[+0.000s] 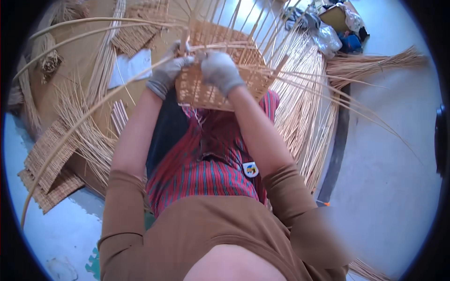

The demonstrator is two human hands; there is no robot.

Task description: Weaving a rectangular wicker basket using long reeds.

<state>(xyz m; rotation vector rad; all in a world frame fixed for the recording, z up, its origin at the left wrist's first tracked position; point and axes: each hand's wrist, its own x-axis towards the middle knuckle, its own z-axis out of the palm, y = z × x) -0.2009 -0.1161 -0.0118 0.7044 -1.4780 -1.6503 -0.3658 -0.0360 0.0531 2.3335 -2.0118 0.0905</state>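
Note:
A partly woven cane basket (197, 93) is held up over my lap, long loose stakes fanning out from its top and sides. My left hand (168, 71), in a pale grey glove, grips its left edge around a short upright piece. Just to its right, my gloved right hand (218, 68) curls against the weave near some horizontal strips; what its fingertips hold is hidden. A striped red cloth (206, 175) covers my lap.
Bundles of long pale cane (300, 117) lie to the right, with a darker bundle (375, 63) beyond. Woven mats (51, 154), loose strips and a white sheet (126, 68) lie on the left. Bags and a blue object (350, 43) are piled at the back right.

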